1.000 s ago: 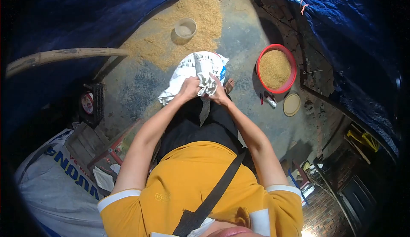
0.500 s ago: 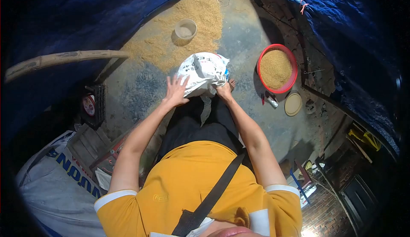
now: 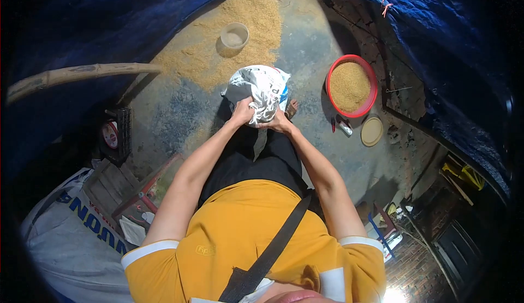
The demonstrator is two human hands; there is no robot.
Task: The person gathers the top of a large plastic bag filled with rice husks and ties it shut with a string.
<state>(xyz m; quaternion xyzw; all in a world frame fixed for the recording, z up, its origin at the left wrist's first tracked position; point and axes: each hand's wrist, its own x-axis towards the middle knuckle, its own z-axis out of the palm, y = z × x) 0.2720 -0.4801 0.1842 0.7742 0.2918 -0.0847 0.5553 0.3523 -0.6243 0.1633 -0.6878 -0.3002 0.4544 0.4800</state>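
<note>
A white printed sack (image 3: 257, 84) stands on the concrete floor in front of my legs. My left hand (image 3: 243, 112) grips the gathered mouth of the sack from the left. Just beside it, my right hand (image 3: 277, 122) holds the same bunched cloth from the right. Both hands are closed around the twisted neck. A pile of golden grain (image 3: 229, 35) lies spread on the floor beyond the sack, with a small white cup (image 3: 234, 35) standing in it.
A red basin (image 3: 351, 86) full of grain sits to the right, with a round lid (image 3: 371, 131) and small tools beside it. A wooden pole (image 3: 82, 75) crosses the left. A weighing scale (image 3: 111, 135) and another big sack (image 3: 71, 232) lie lower left. Blue tarpaulin (image 3: 98, 13) surrounds the floor.
My left hand, which was open against the side of the sack half a second ago, has come back to the neck and closed on it beside my right hand.
</note>
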